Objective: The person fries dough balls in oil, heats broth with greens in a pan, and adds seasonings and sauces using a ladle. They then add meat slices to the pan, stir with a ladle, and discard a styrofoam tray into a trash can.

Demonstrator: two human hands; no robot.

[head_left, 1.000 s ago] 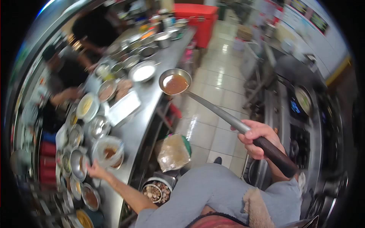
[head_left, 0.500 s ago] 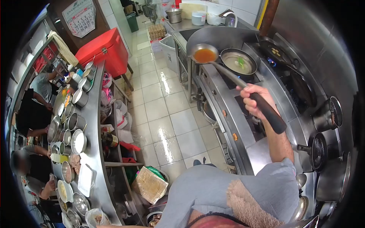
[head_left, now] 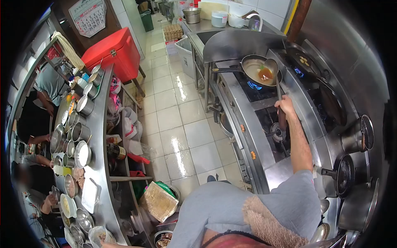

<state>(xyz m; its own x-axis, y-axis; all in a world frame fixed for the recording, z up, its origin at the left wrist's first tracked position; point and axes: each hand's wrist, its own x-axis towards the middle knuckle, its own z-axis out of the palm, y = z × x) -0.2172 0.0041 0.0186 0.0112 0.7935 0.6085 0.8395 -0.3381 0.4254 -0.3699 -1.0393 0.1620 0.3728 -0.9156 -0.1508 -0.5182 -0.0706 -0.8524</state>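
Note:
My right hand (head_left: 285, 106) is closed around the handle of a long ladle (head_left: 278, 84). The ladle's bowl is tilted over the right side of a frying pan (head_left: 248, 64), which sits on a lit burner. Orange-brown sauce (head_left: 265, 75) shows in the pan beside the ladle bowl, with pale liquid and a bit of green. The pan's dark handle points left. At the bottom edge, a sliver of my left hand (head_left: 111, 245) shows near a plastic-wrapped bowl (head_left: 100, 236) on the left counter; its fingers cannot be made out.
Farther right on the stove, a dark pan (head_left: 295, 53) holds several pale pieces near a flame. A small black pan (head_left: 344, 175) and a large pot (head_left: 359, 206) stand close on my right. Metal bowls line the left counter (head_left: 103, 165), where other people work. A red cooler (head_left: 113, 51) stands beyond.
My right hand has moved the sauce-filled ladle from left of the pan to over it and tipped it. Orange sauce is now in the pan.

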